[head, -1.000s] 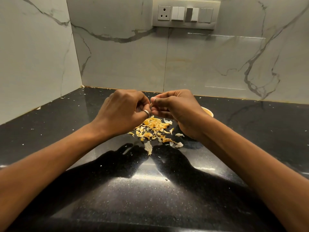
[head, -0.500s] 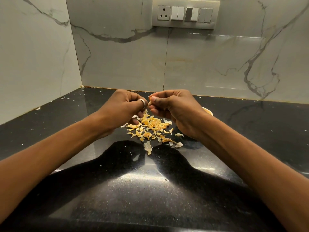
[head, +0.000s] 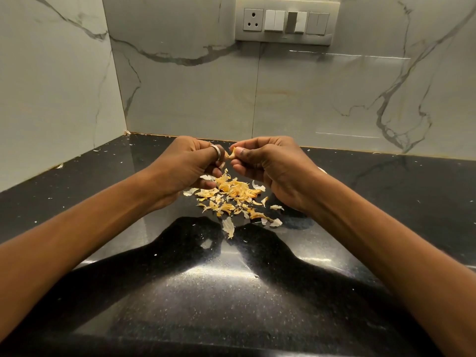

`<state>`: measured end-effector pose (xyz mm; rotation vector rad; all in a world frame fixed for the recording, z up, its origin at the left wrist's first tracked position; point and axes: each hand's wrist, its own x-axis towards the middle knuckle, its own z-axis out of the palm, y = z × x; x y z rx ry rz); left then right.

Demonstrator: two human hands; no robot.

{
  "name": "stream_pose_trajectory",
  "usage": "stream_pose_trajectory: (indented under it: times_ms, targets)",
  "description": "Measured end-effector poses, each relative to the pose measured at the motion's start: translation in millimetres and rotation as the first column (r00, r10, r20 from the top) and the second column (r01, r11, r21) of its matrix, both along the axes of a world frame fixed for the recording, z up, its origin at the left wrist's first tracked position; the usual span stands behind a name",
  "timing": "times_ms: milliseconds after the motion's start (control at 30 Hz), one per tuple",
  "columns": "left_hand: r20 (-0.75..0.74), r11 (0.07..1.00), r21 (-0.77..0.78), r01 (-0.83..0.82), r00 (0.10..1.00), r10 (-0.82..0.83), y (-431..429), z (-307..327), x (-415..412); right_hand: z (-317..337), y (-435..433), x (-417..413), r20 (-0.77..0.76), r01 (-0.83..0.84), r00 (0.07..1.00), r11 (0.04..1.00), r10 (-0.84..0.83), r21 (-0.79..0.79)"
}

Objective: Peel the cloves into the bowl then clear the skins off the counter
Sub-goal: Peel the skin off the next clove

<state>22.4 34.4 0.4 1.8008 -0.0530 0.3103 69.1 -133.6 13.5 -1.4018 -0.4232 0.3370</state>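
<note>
A black speckled counter runs into a corner of pale, grey-veined marble wall tiles. High on the back wall is a switch panel with one three-pin socket and a row of rocker switches.

Both hands are raised just above the counter, near the back wall. The right hand pinches one clove between thumb and forefinger. The clove is small and pale yellow. Its long axis runs roughly sideways, and its bare end points toward the left hand.

The left hand's fingers are curled in close beside the clove, and one finger wears a ring. Whether those fingers actually grip the clove or its skin cannot be told.

Directly below the hands lies one loose heap of skins, yellow-orange and white flakes too many to count. One larger pale skin sits apart on the near side of the heap. Tiny white flecks dot the counter around it.

Of the one bowl, only a sliver of pale rim shows behind the right wrist, so its contents are hidden.
</note>
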Motion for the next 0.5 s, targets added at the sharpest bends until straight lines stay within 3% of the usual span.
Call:
stream_pose_trajectory:
  times_ms: [500]
  targets:
    - [0.053,0.985,-0.105,-0.135,0.989,0.141,7.2,5.0,2.8,0.6,-1.1,-1.2,0.029,0.004,1.000,0.995,-0.001,-0.100]
